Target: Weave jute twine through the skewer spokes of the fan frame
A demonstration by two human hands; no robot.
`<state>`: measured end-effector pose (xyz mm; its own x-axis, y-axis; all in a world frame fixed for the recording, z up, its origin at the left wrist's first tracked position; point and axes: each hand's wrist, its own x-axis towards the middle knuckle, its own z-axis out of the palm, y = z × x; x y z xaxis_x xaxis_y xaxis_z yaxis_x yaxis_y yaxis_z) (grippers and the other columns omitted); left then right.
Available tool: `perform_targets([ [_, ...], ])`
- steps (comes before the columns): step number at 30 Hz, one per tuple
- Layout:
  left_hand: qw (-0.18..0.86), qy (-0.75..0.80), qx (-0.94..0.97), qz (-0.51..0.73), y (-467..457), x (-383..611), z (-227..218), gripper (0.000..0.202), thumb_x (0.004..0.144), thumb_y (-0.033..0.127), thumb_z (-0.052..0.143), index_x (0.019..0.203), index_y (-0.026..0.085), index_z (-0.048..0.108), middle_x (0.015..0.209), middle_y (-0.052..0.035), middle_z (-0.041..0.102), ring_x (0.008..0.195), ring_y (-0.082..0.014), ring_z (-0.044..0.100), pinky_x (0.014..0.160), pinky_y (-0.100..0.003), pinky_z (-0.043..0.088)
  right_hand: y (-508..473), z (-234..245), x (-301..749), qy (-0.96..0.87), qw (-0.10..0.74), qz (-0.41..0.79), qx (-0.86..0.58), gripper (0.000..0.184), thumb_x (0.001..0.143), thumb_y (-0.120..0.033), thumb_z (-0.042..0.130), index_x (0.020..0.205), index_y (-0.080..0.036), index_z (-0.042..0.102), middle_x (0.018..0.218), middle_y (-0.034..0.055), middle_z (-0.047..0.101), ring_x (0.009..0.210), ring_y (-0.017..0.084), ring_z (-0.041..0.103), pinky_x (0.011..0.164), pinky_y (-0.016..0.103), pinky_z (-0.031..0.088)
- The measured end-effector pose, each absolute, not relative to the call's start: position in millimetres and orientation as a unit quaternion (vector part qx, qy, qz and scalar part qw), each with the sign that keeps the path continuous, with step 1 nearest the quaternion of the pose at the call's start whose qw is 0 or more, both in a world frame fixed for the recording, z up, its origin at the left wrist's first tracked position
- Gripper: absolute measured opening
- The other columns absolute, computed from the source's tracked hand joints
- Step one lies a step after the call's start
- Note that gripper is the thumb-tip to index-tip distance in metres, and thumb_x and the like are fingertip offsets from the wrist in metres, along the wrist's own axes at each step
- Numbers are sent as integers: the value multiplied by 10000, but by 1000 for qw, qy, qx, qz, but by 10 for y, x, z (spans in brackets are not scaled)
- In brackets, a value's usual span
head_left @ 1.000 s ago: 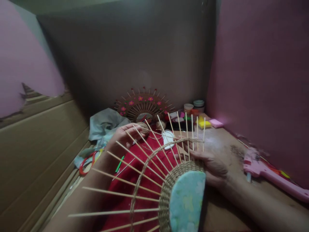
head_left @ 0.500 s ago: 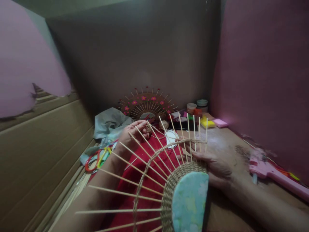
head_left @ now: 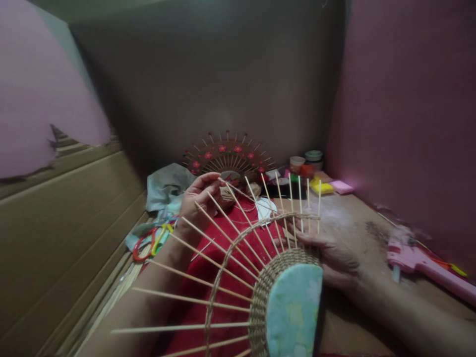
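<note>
A half-round craft frame (head_left: 293,307) stands upright before me: a pale blue centre, woven twine around it and several bamboo sticks (head_left: 208,282) fanning outward. A twine ring (head_left: 238,233) runs across the sticks farther out. My left hand (head_left: 199,201) is raised behind the sticks, its fingers pinched on a strand of twine (head_left: 238,190). My right hand (head_left: 329,258) rests against the frame's right side, fingers closed around the sticks there.
A finished stick fan with pink flowers (head_left: 228,156) leans on the back wall. Red cloth (head_left: 211,267), scissors with red handles (head_left: 147,243), a grey cloth (head_left: 165,186), small pots (head_left: 307,163), coloured foam pieces (head_left: 327,187) and a pink glue gun (head_left: 420,260) lie around.
My left hand has lifted up and slightly right, drawing the twine strand higher. My right hand has stayed on the frame.
</note>
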<state>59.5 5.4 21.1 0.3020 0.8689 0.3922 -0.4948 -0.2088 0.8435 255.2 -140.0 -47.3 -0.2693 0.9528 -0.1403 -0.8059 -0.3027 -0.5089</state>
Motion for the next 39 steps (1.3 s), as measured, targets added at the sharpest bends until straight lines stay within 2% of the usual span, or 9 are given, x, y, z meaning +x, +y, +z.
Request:
perform_targets([
  [4, 595, 180, 535, 572, 44, 593, 208, 239, 652, 115, 671, 871, 202, 629, 697, 9, 649, 557, -73, 572, 483, -168, 441, -1401, -465, 2550, -179, 559, 779, -221, 231, 826, -102, 423, 999, -171, 560, 808, 81, 703, 819, 200, 662, 809, 361, 464],
  [11, 625, 203, 519, 547, 54, 462, 202, 242, 649, 107, 657, 872, 198, 639, 676, 16, 630, 574, -75, 579, 567, -184, 484, -1362, -496, 2577, -155, 581, 774, -199, 341, 800, -46, 439, 1098, -173, 547, 915, 60, 695, 841, 170, 652, 821, 337, 470],
  [17, 628, 269, 668, 296, 227, 283, 58, 110, 584, 118, 693, 687, 158, 699, 581, -13, 620, 492, -92, 539, 468, -183, 422, -1365, -484, 2602, -139, 585, 766, -225, 226, 777, -57, 455, 898, -128, 632, 755, 69, 703, 719, 164, 663, 773, 330, 490],
  [20, 569, 221, 780, 137, 231, 268, 85, 66, 561, 175, 723, 623, 154, 719, 606, -73, 646, 556, -160, 575, 528, -253, 463, -1363, -497, 2601, -139, 595, 756, -235, 194, 772, -71, 466, 835, -133, 638, 689, 54, 694, 696, 177, 660, 812, 376, 471],
  [23, 541, 165, 822, 67, 179, 295, 165, 132, 536, 307, 750, 572, 183, 720, 629, -117, 670, 628, -252, 623, 579, -337, 496, -1358, -514, 2598, -131, 590, 760, -241, 184, 764, -69, 468, 797, -127, 639, 644, 48, 684, 659, 172, 654, 833, 386, 458],
  [26, 550, 171, 815, 59, 143, 295, 203, 172, 550, 345, 741, 613, 185, 728, 664, -128, 683, 634, -268, 634, 564, -341, 498, -1361, -505, 2604, -142, 580, 767, -234, 195, 769, -81, 464, 840, -114, 643, 700, 71, 694, 691, 181, 656, 847, 402, 448],
  [29, 538, 206, 816, 47, 149, 243, 202, 161, 610, 256, 710, 746, 175, 739, 710, -116, 685, 636, -227, 621, 589, -316, 486, -1367, -486, 2624, -151, 597, 754, -228, 207, 763, -73, 466, 856, -117, 645, 710, 71, 696, 699, 186, 656, 847, 413, 447],
  [35, 514, 213, 823, 113, 168, 114, 282, 69, 577, 236, 720, 611, 177, 733, 599, -109, 633, 577, -198, 560, 573, -297, 446, -1350, -499, 2665, -143, 601, 749, -240, 186, 757, -58, 479, 826, -118, 641, 670, 61, 690, 640, 173, 651, 817, 400, 465],
  [39, 507, 234, 817, 143, 180, 51, 280, 72, 604, 245, 690, 621, 191, 733, 617, -90, 618, 578, -179, 531, 556, -277, 428, -1350, -507, 2672, -147, 602, 749, -236, 206, 765, -60, 477, 885, -129, 630, 725, 65, 698, 701, 179, 658, 824, 394, 464],
])
